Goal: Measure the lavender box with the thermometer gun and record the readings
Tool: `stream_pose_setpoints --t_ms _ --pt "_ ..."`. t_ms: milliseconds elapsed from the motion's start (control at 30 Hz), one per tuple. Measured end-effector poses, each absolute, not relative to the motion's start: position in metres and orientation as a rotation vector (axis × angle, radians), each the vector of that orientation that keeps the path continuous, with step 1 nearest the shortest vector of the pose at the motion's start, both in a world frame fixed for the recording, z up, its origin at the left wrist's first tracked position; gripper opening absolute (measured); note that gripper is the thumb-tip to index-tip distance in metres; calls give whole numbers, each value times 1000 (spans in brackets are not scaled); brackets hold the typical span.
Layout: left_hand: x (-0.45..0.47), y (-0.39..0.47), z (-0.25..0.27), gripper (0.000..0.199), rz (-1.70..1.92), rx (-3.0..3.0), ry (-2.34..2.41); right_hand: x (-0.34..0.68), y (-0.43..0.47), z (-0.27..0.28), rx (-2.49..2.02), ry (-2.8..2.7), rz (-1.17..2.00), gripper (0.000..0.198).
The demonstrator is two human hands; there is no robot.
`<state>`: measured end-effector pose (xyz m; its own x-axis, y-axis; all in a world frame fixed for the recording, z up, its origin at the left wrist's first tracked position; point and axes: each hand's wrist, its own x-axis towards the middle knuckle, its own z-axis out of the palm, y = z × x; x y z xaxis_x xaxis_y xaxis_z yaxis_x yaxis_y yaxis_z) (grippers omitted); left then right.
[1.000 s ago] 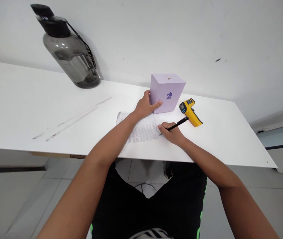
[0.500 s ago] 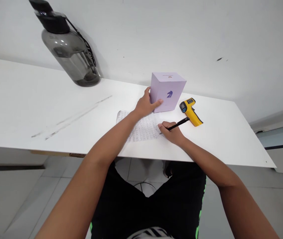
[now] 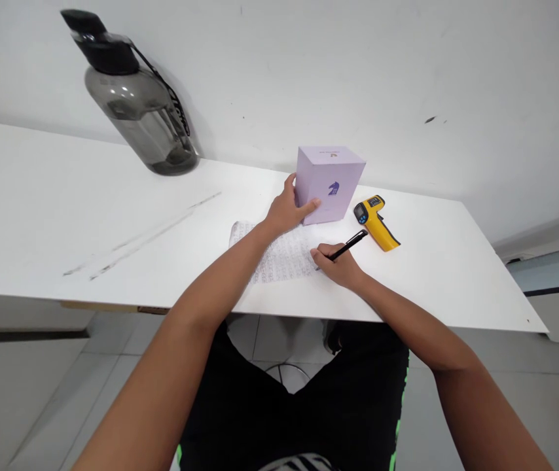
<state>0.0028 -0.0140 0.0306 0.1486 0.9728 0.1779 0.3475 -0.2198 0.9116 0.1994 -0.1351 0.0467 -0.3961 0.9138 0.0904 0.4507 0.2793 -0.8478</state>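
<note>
My left hand [image 3: 287,210] grips the lower left side of a lilac box [image 3: 331,186], thumb on the front face and fingers round the side. The box stands upright on the white table, with a dark horse-head emblem on its front. In my right hand [image 3: 338,265] is a black pen [image 3: 353,243], its tip low at the right edge of a sheet of paper [image 3: 284,258]. Rows of small dense marks cover the sheet, which is partly hidden by my left forearm. To the right of the box lies a yellow infrared thermometer [image 3: 378,224].
A large grey see-through water bottle [image 3: 139,114] with a black lid stands at the back left, by the wall. Dark streaks mark the left part of the white table [image 3: 54,216]. The table's front edge runs just above my lap.
The pen's upper end has tipped slightly left and up as my right hand shifts a little. My left hand keeps its grip on the box. The whole view has moved slightly.
</note>
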Motion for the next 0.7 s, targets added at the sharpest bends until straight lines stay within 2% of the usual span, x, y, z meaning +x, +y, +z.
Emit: stream_pose_setpoints --t_ms 233,400,533,700 --pt "2 -19 36 110 1047 1679 1281 205 -134 43 -1173 -1836 977 79" --pt "3 -18 36 113 1041 1684 1284 217 -127 39 -1159 -1812 661 92" --pt "2 -13 31 115 1071 1646 1261 229 -117 37 -1166 -2081 360 77" --pt "2 -3 19 113 1157 1573 1209 235 -110 30 -1203 -2286 185 37"
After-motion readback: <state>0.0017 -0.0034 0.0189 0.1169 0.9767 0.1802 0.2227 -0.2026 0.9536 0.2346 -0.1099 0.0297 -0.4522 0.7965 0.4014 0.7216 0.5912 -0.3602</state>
